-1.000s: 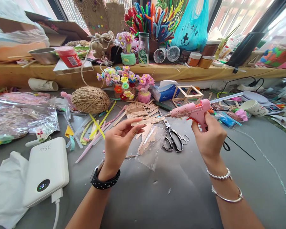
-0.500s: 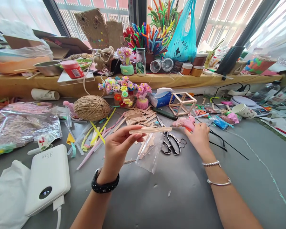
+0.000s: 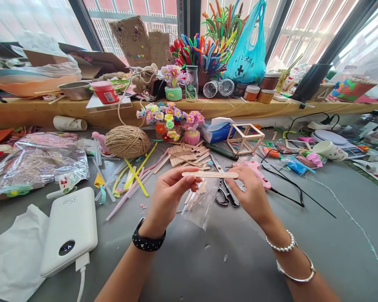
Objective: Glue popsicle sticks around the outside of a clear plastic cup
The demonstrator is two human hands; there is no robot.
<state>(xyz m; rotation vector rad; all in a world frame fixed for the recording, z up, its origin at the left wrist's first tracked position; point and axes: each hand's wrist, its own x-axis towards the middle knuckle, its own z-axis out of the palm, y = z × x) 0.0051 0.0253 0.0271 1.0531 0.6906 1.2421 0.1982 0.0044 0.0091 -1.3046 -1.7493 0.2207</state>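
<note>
Wooden stick [image 3: 209,174] held level above the tabletop [image 3: 208,264], in the middle of the view. Left hand [image 3: 168,195] pinches its left end between thumb and fingertips. Right hand [image 3: 250,195] pinches the right end the same way.

Directly under the stick: clear plastic bag [image 3: 201,207] with more sticks in it, and scissors [image 3: 224,193] partly hidden behind the right hand. Pink glue gun [image 3: 256,170] lies just beyond the right hand, its black cable [image 3: 286,186] trailing off to the right. Behind the stick, a loose pile of sticks [image 3: 181,153]; further back a wooden cube frame [image 3: 244,138], a tissue pack [image 3: 217,128] and pipe-cleaner flowers [image 3: 168,117]. Left of those, a ball of twine [image 3: 127,141] and scattered coloured strips. Near left: white power bank [image 3: 71,230], plugged in, beside a crinkled foil bag [image 3: 34,161]. Paper cup [image 3: 329,150] on its side at far right.

Surface is grey, heavily cluttered at the back, bare near the person. A wooden ledge [image 3: 302,108] runs along the far edge, loaded with jars, pipe cleaners and a blue plastic bag [image 3: 247,54]. Barred windows behind, bright daylight.
</note>
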